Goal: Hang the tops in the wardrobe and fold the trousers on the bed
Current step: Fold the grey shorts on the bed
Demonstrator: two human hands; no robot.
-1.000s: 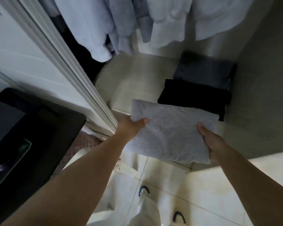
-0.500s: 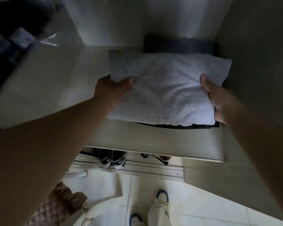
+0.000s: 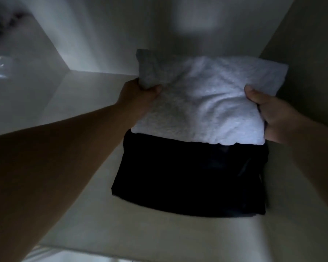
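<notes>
The left hand (image 3: 140, 95) is closed on the left edge of a folded light grey garment (image 3: 203, 103), thumb on top and the cloth bunched up in its grip. The right hand (image 3: 269, 114) grips the garment's right edge in the same way – thumb pressed on the upper face, the other fingers tucked beneath and out of sight. Both forearms reach in from the near side, the left one long and dark across the lower left of the view.

The grey garment lies between the two hands; whether it rests flat or is slightly lifted I cannot tell. Its near edge overlaps the far part of a folded black garment (image 3: 193, 178), which lies flat on the pale wardrobe shelf (image 3: 87, 114). Whether either piece is a pair of trousers cannot be made out from the folds.

To the left of the grey garment the shelf runs bare up to a side panel (image 3: 34, 59) – the corner where panel and shelf meet sits beyond the left hand. Behind the grey garment rises the back wall (image 3: 121, 31) of the wardrobe, dim and blurred. To the right of the grey garment, close beside the right hand, stands the right wall (image 3: 311, 53) of the compartment.
</notes>
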